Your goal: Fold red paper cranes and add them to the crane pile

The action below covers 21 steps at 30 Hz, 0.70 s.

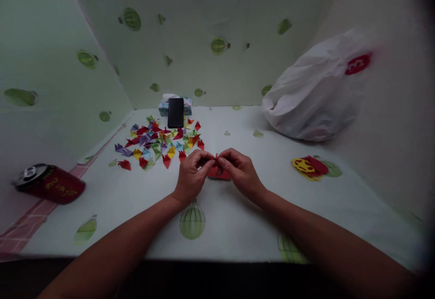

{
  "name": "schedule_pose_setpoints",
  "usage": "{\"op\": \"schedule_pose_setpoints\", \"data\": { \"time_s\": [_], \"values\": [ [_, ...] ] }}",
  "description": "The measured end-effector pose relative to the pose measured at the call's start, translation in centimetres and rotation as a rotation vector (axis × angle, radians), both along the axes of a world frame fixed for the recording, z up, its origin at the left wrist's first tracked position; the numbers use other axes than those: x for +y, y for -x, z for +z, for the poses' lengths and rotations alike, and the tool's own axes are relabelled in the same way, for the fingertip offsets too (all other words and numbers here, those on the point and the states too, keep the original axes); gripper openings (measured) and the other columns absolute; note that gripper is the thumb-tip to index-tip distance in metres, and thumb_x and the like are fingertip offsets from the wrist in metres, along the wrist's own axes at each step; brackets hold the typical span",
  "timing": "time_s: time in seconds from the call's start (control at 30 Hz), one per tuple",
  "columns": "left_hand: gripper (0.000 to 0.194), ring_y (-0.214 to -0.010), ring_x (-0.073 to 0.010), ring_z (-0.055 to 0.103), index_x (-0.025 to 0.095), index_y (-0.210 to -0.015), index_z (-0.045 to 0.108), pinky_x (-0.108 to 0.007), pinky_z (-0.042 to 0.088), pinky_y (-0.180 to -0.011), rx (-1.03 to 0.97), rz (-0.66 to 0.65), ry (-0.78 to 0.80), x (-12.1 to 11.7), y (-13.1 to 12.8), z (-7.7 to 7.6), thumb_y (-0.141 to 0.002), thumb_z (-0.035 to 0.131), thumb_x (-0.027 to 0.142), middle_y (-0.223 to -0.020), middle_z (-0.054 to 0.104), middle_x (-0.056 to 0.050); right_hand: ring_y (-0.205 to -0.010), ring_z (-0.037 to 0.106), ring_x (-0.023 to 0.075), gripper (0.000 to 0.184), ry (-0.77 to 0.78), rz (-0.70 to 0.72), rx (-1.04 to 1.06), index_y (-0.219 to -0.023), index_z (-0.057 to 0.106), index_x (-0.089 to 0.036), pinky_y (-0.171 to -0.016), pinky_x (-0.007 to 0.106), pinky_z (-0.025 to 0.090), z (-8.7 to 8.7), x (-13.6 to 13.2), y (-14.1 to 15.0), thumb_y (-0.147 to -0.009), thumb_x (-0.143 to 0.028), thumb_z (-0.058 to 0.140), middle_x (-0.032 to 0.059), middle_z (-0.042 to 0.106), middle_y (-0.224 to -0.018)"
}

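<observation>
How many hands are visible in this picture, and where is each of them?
2. The left hand and right hand are close together near the middle of the view, both pinching a small red piece between them. No other hand shows.

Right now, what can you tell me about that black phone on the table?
The phone is a thin, dark slab with rounded corners and a smooth, glassy-looking front. Its screen looks dark, with nothing readable on it. It stands on its short edge toward the back of the table, left of centre, and seems to lean against the patterned tissue box behind it. Folded paper pieces lie around its foot; whether any touch it, I can't tell.
</observation>
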State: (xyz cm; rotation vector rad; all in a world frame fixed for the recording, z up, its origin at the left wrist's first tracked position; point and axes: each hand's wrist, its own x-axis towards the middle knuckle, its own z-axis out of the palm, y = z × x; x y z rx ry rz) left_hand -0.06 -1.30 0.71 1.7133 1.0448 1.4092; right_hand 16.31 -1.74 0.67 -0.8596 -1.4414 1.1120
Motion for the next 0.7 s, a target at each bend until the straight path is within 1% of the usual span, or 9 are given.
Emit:
{"op": "schedule_pose_setpoints", "data": {
  "time_s": [0.17, 0.27, 0.37, 0.43, 0.53, 0.7],
  "values": [
    [0.006, -0.079, -0.0152, 0.062, 0.019, -0.087, 0.069, -0.028, 0.050, -0.074, -0.050, -0.031, 0.065, 0.02, -0.07, -0.05, -0.085, 0.071, 0.024, -0.086, 0.066, -0.003, -0.061, 0.062, 0.0139, 0.028, -0.003, -0.022, -0.032, -0.081, 0.061, -0.019, -0.061, 0.028, 0.051, 0.05, -0.05, -0.04, -0.089, -0.045, 0.069, 0.0000, 0.065, -0.066],
    [0.010, -0.080, -0.0145, 0.063, 0.019, -0.089, 0.066, -0.027, 0.051, -0.076, -0.140, -0.068, 0.126, 0.09, -0.26, -0.18, -0.082, 0.073, 0.023, -0.087, 0.066, -0.002, -0.059, 0.061, 0.0131, 0.028, -0.001, -0.042, -0.016, -0.079, 0.060, -0.019, -0.059, 0.027, 0.050, 0.02, -0.03, 0.04, -0.088, -0.043, 0.070, -0.0007, 0.064, -0.065],
    [0.016, -0.083, -0.0142, 0.064, 0.018, -0.091, 0.064, -0.027, 0.052, -0.078, -0.206, -0.098, 0.185, 0.15, -0.37, -0.21, -0.080, 0.074, 0.023, -0.090, 0.066, -0.002, -0.058, 0.060, 0.0122, 0.026, 0.037, -0.047, 0.025, -0.078, 0.061, -0.019, -0.058, 0.026, 0.050, 0.06, 0.01, 0.14, -0.087, -0.041, 0.071, -0.0009, 0.064, -0.064],
    [0.017, -0.083, -0.0142, 0.064, 0.018, -0.091, 0.064, -0.027, 0.051, -0.078, -0.210, -0.118, 0.228, 0.18, -0.31, -0.16, -0.080, 0.074, 0.025, -0.090, 0.065, -0.002, -0.058, 0.060, 0.0120, 0.026, 0.083, -0.037, 0.059, -0.078, 0.061, -0.019, -0.058, 0.026, 0.051, 0.11, 0.04, 0.17, -0.086, -0.040, 0.072, -0.0012, 0.064, -0.065],
    [0.018, -0.077, -0.0134, 0.062, 0.016, -0.087, 0.065, -0.027, 0.050, -0.072, -0.191, -0.149, 0.298, 0.23, -0.11, -0.02, -0.080, 0.074, 0.030, -0.085, 0.066, -0.002, -0.058, 0.060, 0.0120, 0.026, 0.141, -0.021, 0.096, -0.077, 0.060, -0.018, -0.058, 0.026, 0.051, 0.16, 0.06, 0.13, -0.084, -0.040, 0.073, -0.0012, 0.064, -0.066],
    [0.019, -0.069, -0.0129, 0.061, 0.015, -0.081, 0.066, -0.026, 0.049, -0.066, -0.157, -0.144, 0.328, 0.24, 0.01, 0.25, -0.079, 0.075, 0.032, -0.077, 0.066, -0.001, -0.057, 0.060, 0.0117, 0.026, 0.213, 0.025, 0.136, -0.077, 0.059, -0.018, -0.056, 0.025, 0.050, 0.12, 0.02, 0.12, -0.084, -0.039, 0.074, -0.0010, 0.065, -0.065]
  ]
}}
